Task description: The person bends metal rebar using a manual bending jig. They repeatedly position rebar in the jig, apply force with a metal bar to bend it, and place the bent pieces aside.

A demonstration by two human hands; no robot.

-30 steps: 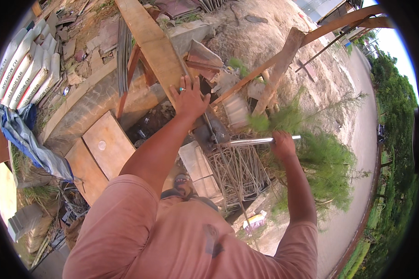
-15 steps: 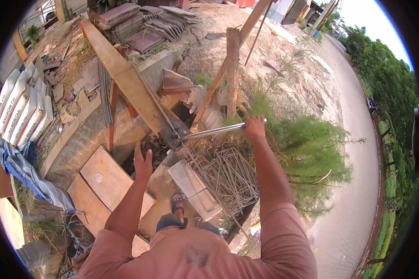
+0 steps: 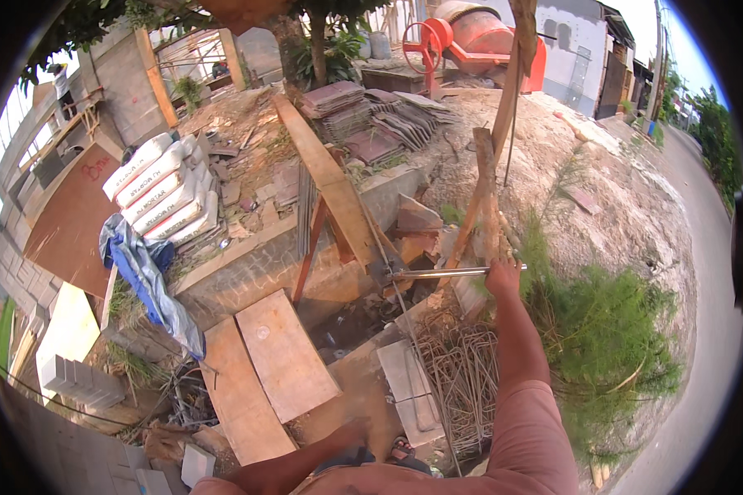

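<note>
My right hand (image 3: 504,276) is closed around the outer end of a long silver metal pipe handle (image 3: 450,272). The handle's other end meets a dark metal fitting (image 3: 385,271) at the near end of a sloping wooden plank (image 3: 326,177). A thin steel bar (image 3: 421,355) passes by this fitting and runs down toward my right side. Low in front of my waist is my left hand (image 3: 353,433), smeared by motion, so its fingers do not show clearly. Several bent steel bar frames (image 3: 462,379) lie in a pile below my right hand.
Two plywood sheets (image 3: 285,355) lie at left, beside a dug trench (image 3: 355,322). Wooden props (image 3: 487,181) rise ahead, and a feathery green bush (image 3: 611,322) stands at right. Farther off are stacked white sacks (image 3: 161,186), piled roof tiles (image 3: 363,115) and an orange concrete mixer (image 3: 470,37).
My left hand has dropped from beside the plank's end to my waist. My right hand still grips the handle. The view has tilted up and turned left, bringing the mixer into sight.
</note>
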